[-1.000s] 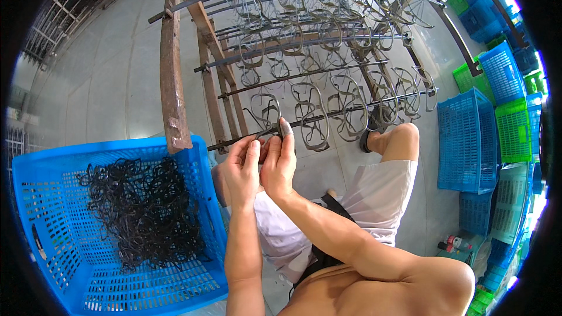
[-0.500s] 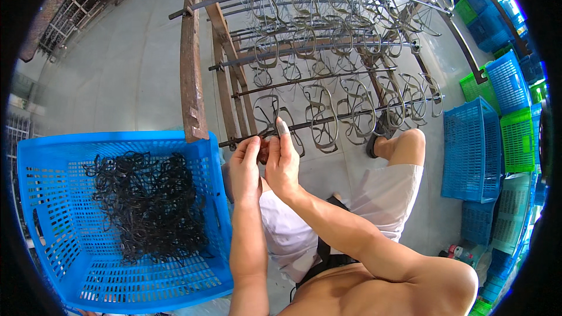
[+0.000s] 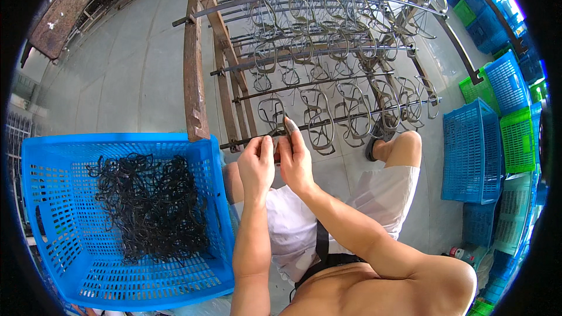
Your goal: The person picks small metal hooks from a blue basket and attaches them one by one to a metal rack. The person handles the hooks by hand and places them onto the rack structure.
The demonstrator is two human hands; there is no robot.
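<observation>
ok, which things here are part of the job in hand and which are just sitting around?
In use:
- left hand and right hand, together at the lowest rail of the rack
- dark frame pieces hung on the rack
- blue crate holding a pile of black frame pieces, beside the left hand

Lying about:
- stacked blue crates and green crates on the right
- wooden post

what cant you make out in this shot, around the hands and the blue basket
- Head view: what the left hand and right hand pinch; the fingers cover it.
- Head view: single pieces in the black pile; too small and tangled.
- Head view: the blue basket bottom corner; cut off by the picture's edge.
</observation>
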